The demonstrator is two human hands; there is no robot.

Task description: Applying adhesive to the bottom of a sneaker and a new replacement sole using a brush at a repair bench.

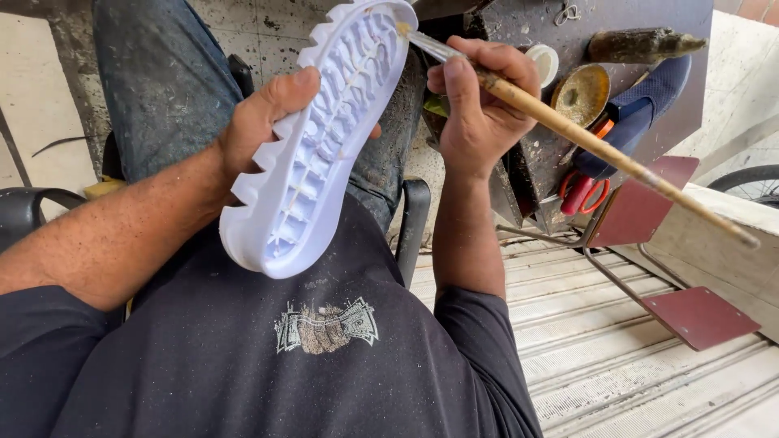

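My left hand (260,126) grips a white rubber shoe sole (320,138) by its toothed edge, inner side up and tilted across my lap. My right hand (479,97) holds a long wooden-handled brush (584,142); its bristle tip touches the upper end of the sole, where yellowish glue shows along the ribs. The brush handle runs down to the right, past the work stand.
A dark work stand (625,24) at the upper right carries a blue shoe (649,109), a round glue tin (580,93), a white lid (545,61) and red-handled scissors (580,193). A metal frame with dark red plates (698,316) lies on the corrugated floor. Black chair arms (415,219) flank my jeans.
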